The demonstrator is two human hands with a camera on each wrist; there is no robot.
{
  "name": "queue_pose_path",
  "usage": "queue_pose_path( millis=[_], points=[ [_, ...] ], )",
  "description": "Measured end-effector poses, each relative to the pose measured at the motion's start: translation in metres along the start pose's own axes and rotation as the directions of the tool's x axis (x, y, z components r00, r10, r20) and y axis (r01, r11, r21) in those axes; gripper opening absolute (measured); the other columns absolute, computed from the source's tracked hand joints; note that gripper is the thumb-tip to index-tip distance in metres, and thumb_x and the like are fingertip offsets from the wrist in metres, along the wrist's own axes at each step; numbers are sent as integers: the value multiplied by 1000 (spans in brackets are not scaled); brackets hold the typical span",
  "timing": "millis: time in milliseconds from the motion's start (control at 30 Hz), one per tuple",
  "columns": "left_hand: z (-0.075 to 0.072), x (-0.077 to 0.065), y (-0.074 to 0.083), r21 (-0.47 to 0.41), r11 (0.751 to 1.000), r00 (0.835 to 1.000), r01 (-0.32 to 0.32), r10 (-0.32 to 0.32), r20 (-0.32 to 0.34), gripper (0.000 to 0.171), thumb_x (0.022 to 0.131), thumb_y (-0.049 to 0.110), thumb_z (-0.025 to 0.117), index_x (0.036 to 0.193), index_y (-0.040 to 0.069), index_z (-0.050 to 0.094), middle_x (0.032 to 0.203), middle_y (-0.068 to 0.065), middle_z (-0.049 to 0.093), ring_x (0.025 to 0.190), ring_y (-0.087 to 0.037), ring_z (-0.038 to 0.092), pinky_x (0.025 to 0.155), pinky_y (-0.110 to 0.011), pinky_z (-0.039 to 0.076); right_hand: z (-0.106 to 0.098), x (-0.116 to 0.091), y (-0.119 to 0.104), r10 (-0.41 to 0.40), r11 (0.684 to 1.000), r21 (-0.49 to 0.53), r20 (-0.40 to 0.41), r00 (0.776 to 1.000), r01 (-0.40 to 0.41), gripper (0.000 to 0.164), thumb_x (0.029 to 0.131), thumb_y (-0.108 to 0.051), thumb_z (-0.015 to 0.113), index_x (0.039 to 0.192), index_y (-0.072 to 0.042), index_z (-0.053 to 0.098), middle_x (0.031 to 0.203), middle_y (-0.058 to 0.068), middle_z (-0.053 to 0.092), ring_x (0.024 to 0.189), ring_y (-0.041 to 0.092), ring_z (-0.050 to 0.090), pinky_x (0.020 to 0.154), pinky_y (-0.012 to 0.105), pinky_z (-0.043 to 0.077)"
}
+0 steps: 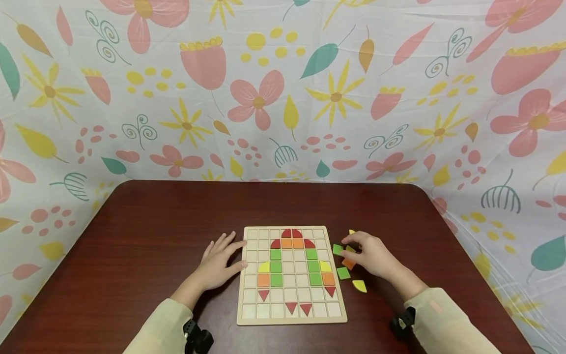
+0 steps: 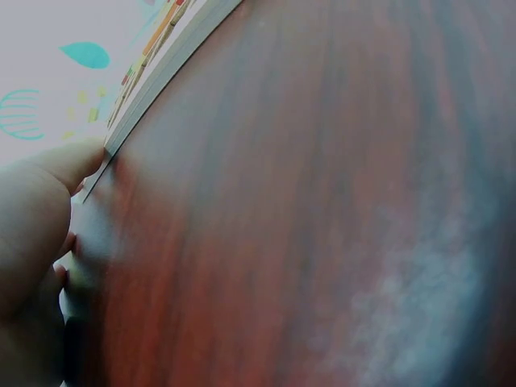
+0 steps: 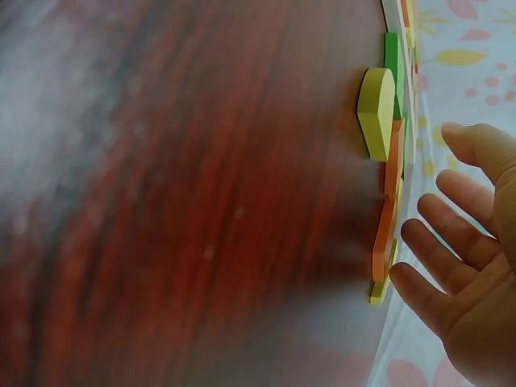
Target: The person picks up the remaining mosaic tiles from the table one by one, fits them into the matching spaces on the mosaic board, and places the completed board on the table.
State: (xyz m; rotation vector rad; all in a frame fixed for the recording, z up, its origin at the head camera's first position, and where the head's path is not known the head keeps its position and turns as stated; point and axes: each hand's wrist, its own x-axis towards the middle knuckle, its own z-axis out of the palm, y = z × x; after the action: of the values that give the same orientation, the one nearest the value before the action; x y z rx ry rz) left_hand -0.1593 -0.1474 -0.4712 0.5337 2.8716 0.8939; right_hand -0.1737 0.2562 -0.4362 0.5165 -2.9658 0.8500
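A wooden grid board (image 1: 292,322) lies flat on the table, bearing red quarter circles (image 1: 297,233), orange squares (image 1: 287,243), green squares (image 1: 276,280), yellow quarter circles (image 1: 264,267) and red triangles (image 1: 291,308). My left hand (image 1: 217,265) touches the board's left edge with thumb and fingertip, its fingers extended. Right of the board my right hand (image 1: 373,255) hovers over loose pieces; the right wrist view shows its fingers (image 3: 439,230) spread and holding nothing. Around it lie green squares (image 1: 343,273), a yellow quarter circle (image 1: 360,285) and an orange piece (image 1: 348,264), partly hidden.
The dark reddish-brown table (image 1: 159,236) has rounded far corners. A white cloth (image 1: 283,49) with printed flowers and leaves hangs behind it and along both sides. Each wrist wears a black camera (image 1: 197,337) over a cream sleeve (image 1: 161,327).
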Motion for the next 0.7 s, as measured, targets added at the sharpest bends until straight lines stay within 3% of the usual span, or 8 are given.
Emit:
queue_pose_path(
  millis=[700],
  points=[
    [-2,-1,3,-16,1000,1000,-3,3,-7,55,91,41,60,140,21,47,155,-15,25,145,-39,14,110,-64,8,-9,-2,11,23,990,-141,15,1000,-20,25,84,-21,71,104,-5,69,107,12,65,100,30,60,85,48,50]
  ],
)
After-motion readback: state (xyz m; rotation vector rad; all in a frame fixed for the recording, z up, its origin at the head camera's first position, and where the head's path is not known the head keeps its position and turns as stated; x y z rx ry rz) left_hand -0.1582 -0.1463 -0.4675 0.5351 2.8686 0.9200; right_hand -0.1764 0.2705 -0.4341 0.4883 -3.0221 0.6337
